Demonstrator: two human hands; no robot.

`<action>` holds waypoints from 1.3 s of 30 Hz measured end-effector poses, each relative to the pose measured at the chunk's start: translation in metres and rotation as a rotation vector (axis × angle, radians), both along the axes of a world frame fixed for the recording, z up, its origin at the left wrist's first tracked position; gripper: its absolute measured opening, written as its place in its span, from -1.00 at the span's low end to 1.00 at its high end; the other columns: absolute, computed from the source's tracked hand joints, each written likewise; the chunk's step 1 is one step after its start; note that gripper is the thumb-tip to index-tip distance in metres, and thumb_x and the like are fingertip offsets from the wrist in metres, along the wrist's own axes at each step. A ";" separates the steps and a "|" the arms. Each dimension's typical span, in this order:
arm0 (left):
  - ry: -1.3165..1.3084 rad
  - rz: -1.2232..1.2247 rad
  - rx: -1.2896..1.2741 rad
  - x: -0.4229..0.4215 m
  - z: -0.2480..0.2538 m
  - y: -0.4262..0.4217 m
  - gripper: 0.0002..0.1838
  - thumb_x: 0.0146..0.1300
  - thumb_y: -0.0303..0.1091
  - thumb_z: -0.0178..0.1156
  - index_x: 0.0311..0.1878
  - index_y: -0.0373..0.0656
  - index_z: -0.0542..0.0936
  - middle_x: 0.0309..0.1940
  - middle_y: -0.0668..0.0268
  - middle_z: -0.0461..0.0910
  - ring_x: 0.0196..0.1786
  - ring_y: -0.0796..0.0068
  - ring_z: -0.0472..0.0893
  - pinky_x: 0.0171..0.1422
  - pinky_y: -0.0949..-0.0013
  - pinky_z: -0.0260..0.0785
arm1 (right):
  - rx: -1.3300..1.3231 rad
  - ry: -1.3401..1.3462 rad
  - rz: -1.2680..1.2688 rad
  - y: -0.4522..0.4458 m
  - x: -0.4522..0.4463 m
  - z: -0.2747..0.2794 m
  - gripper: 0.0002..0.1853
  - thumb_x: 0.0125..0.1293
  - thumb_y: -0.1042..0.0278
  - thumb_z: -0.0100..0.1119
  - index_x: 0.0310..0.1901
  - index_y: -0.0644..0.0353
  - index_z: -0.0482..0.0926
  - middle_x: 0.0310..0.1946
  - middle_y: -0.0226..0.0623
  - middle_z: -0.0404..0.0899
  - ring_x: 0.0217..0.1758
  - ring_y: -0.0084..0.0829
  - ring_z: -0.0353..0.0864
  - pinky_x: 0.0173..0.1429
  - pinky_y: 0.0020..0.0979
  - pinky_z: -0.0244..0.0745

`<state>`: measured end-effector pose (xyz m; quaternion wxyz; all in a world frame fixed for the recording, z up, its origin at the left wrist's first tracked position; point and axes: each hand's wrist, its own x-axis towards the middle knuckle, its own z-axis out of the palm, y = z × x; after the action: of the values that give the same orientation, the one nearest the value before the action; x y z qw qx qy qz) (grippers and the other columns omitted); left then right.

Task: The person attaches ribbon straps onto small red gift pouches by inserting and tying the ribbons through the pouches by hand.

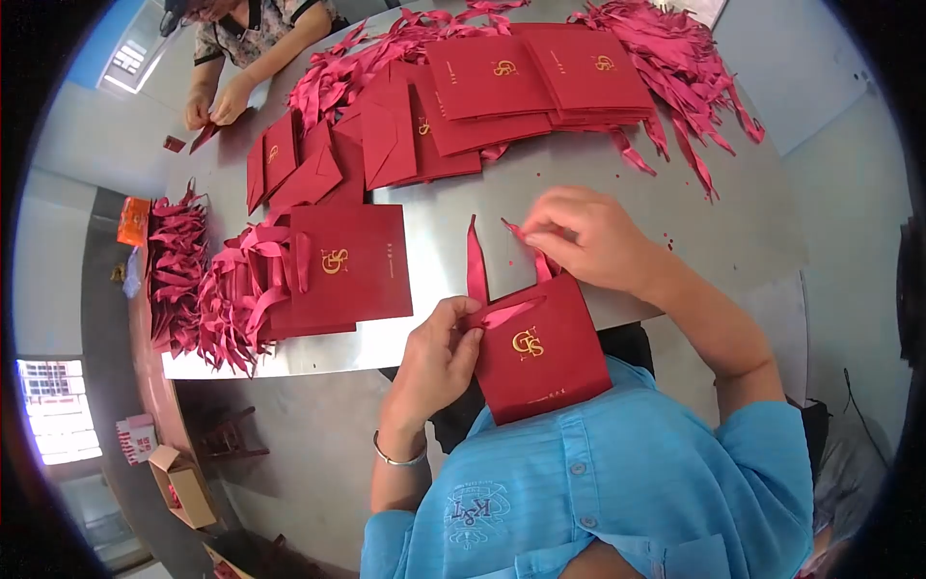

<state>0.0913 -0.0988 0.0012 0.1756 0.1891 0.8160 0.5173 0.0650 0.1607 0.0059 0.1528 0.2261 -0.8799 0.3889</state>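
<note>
A small red paper bag [545, 352] with a gold logo rests against my blue shirt at the table's near edge. My left hand [444, 357] pinches its upper left corner between thumb and fingers. Over its upper right side, my right hand [584, 236] has thumb and fingertips pinched on a pink ribbon [542, 262] that rises from the bag's top edge. Another ribbon end [476, 261] stands up near the left corner, and a ribbon loop lies across the bag's front.
Red bags [492, 77] lie stacked at the back of the metal table [453, 227], among heaps of pink ribbon [666, 58]. More bags [352, 265] and ribbons are at the left. Across the table, a co-worker's hands [227, 101] hold a red piece. Cardboard box [183, 487] lower left.
</note>
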 end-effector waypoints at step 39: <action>-0.728 0.051 0.654 0.002 -0.013 0.008 -0.52 0.45 -0.03 0.07 0.12 -0.33 0.53 0.02 0.12 0.62 0.02 0.38 0.63 0.13 0.31 0.48 | -0.950 -0.834 -0.012 0.009 0.045 -0.014 -0.73 0.27 0.65 0.21 -0.05 0.24 0.39 -0.25 -0.25 0.66 -0.23 -0.56 0.66 -0.11 -0.52 0.60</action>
<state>0.0936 -0.0904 -0.0117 0.3681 0.0211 0.5006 0.7833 0.1101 0.1701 -0.0079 -0.1171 -0.0420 -0.5981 0.7917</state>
